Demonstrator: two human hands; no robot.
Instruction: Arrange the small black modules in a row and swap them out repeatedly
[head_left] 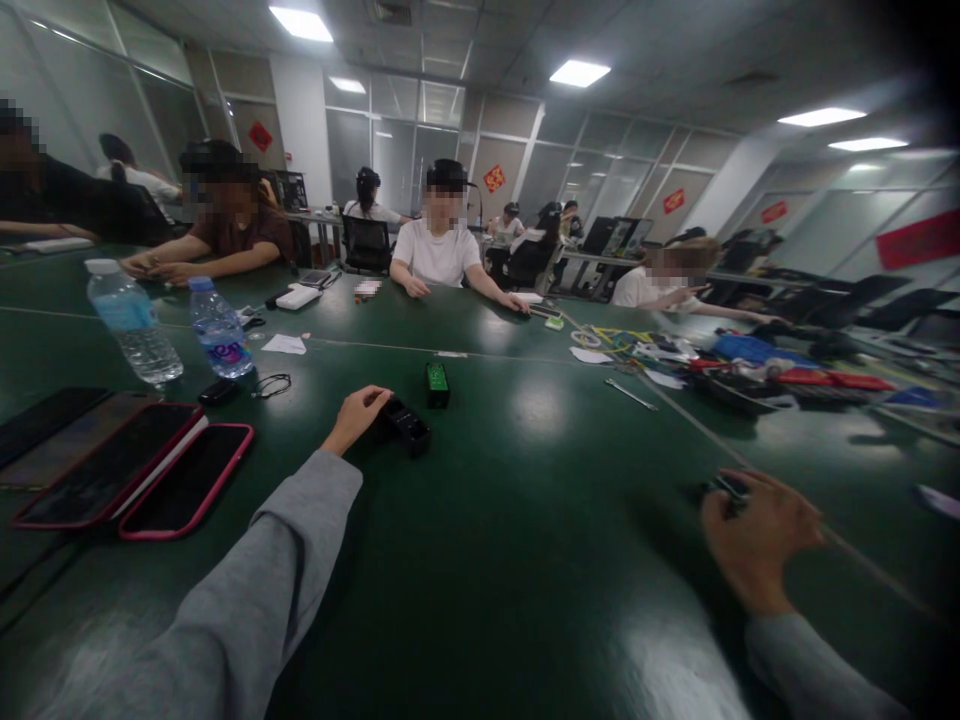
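Note:
On the green table (540,560), my left hand (355,418) has its fingers pressed together on the near-left end of a black device (406,424). Just behind that device stands a small black box with a green top (437,384), touched by neither hand. Over the right part of the table, my right hand (761,535) is closed around a small dark object (729,488), mostly covered by the fingers and slightly blurred.
Phones (187,482) lie at the left, near two water bottles (135,322). A wrench (631,395) and a heap of cables and tools (750,370) are at the right. A person in white (436,250) sits opposite; others sit around.

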